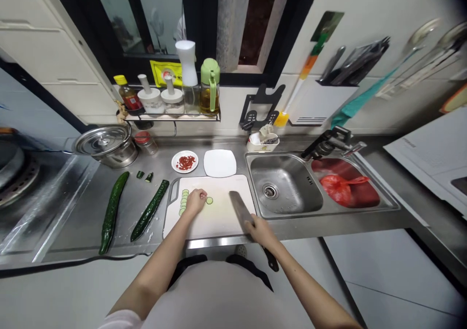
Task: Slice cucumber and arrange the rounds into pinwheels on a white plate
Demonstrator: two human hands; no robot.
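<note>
My right hand (260,230) grips a cleaver (239,207) near where blade meets handle. The blade points away from me over the right side of the white cutting board (219,222), and the dark handle sticks out below my hand. Over the board's left part, my left hand (196,202) has its fingers curled together; anything small between them is hidden. Just right of those fingertips lies one round cucumber slice (209,200). A row of overlapping cucumber slices (184,198) lies left of that hand, partly covered by it.
Two whole cucumbers (114,212) and cut ends (149,177) lie left of the board. Behind it stand a plate of chopped red pieces (186,162) and a white square plate (220,162). The sink (288,183), with a red bag (337,189), is right; a lidded pot (116,149) stands back left.
</note>
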